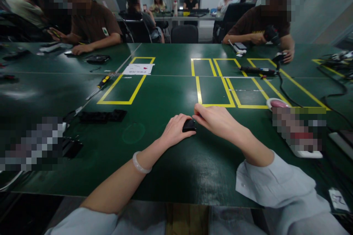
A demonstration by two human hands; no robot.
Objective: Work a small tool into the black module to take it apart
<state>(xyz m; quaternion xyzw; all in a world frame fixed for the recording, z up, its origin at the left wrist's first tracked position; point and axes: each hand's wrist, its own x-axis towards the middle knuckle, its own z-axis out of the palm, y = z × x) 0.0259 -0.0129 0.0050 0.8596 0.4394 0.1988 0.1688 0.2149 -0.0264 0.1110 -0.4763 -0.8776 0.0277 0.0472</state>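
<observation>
My left hand [176, 129] is closed around a small black block-like part [189, 126] on the green table, its thumb along the near side and its fingers over the far side. What kind of part it is, I cannot make out. Just right of it, my right hand [213, 116] is curled, thumb and fingers pinched together close to the part's upper right corner. Anything between those fingertips is hidden or too small to name. A pale bracelet [141, 163] circles my left wrist.
Black parts [103, 116] lie to the left, with a yellow-black screwdriver [104, 81] beyond. Yellow tape rectangles [217, 105] mark the green table [171, 91]. A black corded tool [257, 70] rests at the far right. Two people [93, 25] [256, 25] work across the table.
</observation>
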